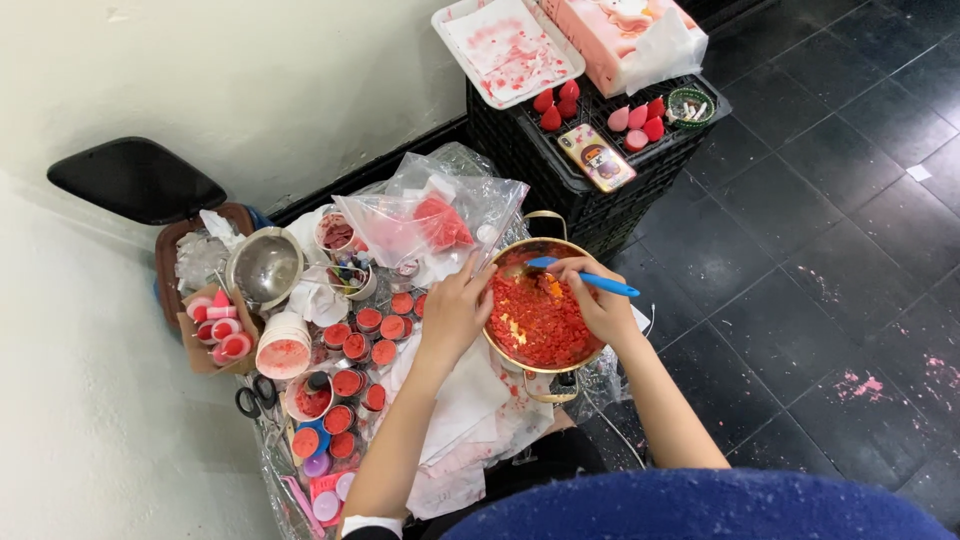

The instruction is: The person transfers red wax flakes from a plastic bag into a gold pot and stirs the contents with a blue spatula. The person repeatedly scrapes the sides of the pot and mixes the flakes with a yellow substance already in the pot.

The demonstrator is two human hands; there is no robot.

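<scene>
the gold two-handled pot (508, 352) is sitting on the cluttered worktop (470, 400), full of loose red flakes (540, 320); likely rigid, fairly light, best steadied at its rim. left hand (455, 305) is gripping that rim. right hand (598, 298) fingers are pinching the slim blue spatula (590, 279), probably light and slightly slippery.

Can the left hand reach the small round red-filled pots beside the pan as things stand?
Probably yes. The left hand rests on the rim of the pan, and the red-filled pots lie just beside its forearm, with nothing standing between.
</scene>
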